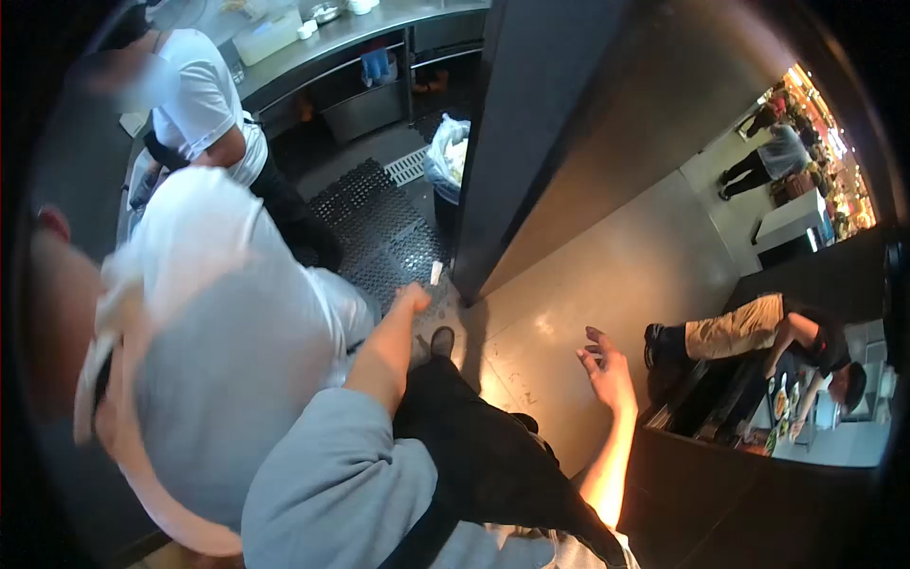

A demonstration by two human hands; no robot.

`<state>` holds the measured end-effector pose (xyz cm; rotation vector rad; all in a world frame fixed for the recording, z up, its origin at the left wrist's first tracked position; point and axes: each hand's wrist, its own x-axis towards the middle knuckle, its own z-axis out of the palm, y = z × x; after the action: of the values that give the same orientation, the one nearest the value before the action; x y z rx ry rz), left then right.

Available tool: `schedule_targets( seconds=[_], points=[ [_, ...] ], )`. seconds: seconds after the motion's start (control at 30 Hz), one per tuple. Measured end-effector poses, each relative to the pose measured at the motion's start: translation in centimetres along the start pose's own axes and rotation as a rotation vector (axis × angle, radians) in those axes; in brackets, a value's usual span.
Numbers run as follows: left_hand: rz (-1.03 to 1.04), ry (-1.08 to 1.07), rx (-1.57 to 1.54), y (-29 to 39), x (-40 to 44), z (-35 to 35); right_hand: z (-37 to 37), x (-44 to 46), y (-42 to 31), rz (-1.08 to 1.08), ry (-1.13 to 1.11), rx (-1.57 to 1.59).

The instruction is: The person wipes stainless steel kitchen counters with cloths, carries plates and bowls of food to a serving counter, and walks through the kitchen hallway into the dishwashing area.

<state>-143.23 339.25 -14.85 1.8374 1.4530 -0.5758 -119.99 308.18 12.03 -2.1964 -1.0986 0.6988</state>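
Note:
My left hand (pixel 412 297) is stretched out in front of me at the left of centre, its fingers drawn together. A small white object (pixel 436 273) shows just beyond its fingertips; whether the hand grips it is unclear. To the right, my right hand (pixel 605 365) is raised over the smooth floor (pixel 540 327), fingers apart and curved, holding nothing. Below the hands are my black apron (pixel 483 441) and one dark shoe (pixel 443 339).
Close on my left stands a person in white (pixel 227 351), with another (pixel 204 95) behind near a steel counter (pixel 370 28). A lined bin (pixel 450 156) adjoins a dark pillar (pixel 526 123). At right, a person (pixel 739 327) leans over a food counter (pixel 839 446).

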Motion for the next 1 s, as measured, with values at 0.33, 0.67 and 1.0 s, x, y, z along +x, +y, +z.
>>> schedule_targets(
  seconds=[0.33, 0.67, 1.0],
  points=[
    [0.002, -0.14, -0.032, -5.4, 5.7, -1.5, 4.1, 6.9, 2.3, 0.264, -0.122, 0.243],
    [0.016, -0.122, -0.162, -7.8, 10.5, -6.5, 9.5, 16.8, 8.2, 0.154, -0.008, -0.036],
    [-0.07, -0.261, -0.31, -11.7, 28.9, -21.3, 15.0, 14.1, 3.4, 0.782, 0.372, 1.225]
  ],
)
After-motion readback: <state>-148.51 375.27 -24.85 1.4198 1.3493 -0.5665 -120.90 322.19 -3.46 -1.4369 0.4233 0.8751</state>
